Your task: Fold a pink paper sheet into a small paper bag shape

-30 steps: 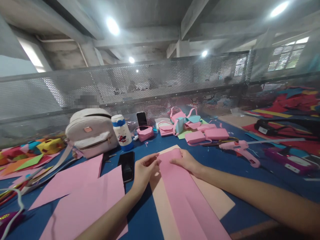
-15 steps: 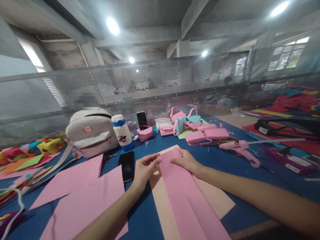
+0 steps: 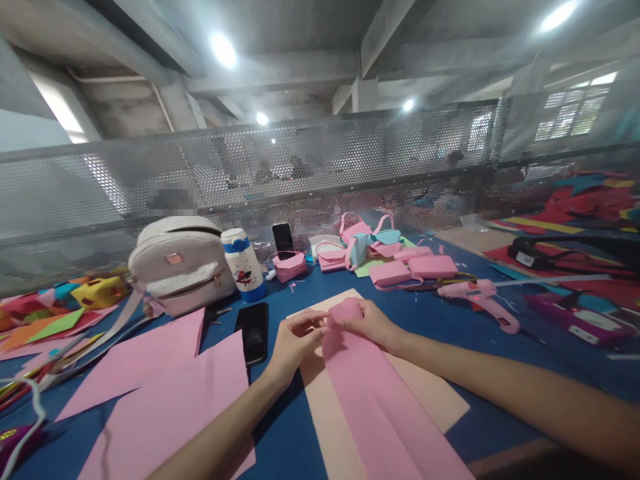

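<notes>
A long folded pink paper strip [image 3: 373, 400] lies over a peach sheet [image 3: 430, 393] on the blue table [image 3: 280, 427]. My left hand [image 3: 293, 343] pinches the strip's far left corner, fingers closed on it. My right hand [image 3: 370, 321] holds the far right corner, and the strip's far end is lifted and curled between the two hands. Both forearms reach in from the bottom of the view.
A black phone [image 3: 253, 331] lies just left of my left hand. Loose pink sheets [image 3: 165, 393] lie at the left, with a pale backpack [image 3: 177, 263] and a white bottle [image 3: 245, 263] behind them. Small pink paper bags [image 3: 400, 267] and a pink glue gun [image 3: 480, 300] sit beyond, before a perforated metal screen [image 3: 350, 167].
The strip's far end, flat before, has been lifted and curled toward me. My left hand has moved right, closer to the right hand.
</notes>
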